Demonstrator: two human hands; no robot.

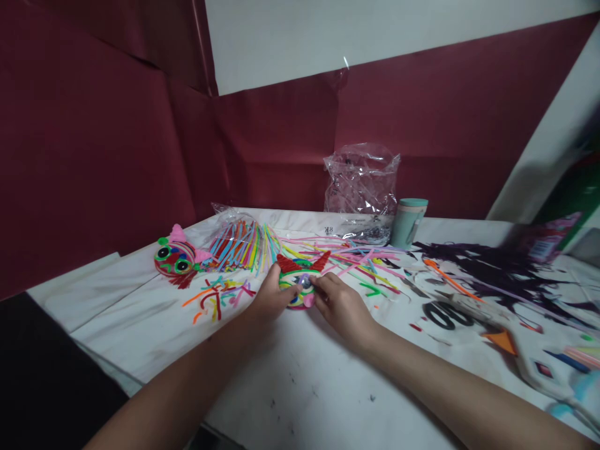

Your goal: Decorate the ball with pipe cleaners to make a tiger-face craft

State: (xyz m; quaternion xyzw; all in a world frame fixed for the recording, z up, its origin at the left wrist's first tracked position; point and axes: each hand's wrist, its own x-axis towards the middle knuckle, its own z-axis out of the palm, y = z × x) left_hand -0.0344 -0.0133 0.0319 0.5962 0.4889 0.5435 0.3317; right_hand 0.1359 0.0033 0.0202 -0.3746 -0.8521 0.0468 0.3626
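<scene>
A small animal face made of coiled pipe cleaners (pixel 296 265), with red pointed ears and green, white and pink parts, is between my two hands near the middle of the table. My left hand (pixel 274 294) grips its left side, the thumb lying across the front. At the right edge, the fingers of my right hand (pixel 341 304) are pinched against it, beside a shiny dark eye. Whether a small separate piece is in that pinch, I cannot make out. A second, finished-looking pipe-cleaner face (pixel 178 255) with pink ears and black eyes lies to the left.
Pipe cleaners (pixel 241 245) spill from a clear bag behind my hands, and cut scraps (pixel 218 300) lie left. Further back stand a clear plastic bag (pixel 360 187) and a green-lidded cup (pixel 409 223). To the right are dark purple strips (pixel 487 275) and a glue gun (pixel 525 356).
</scene>
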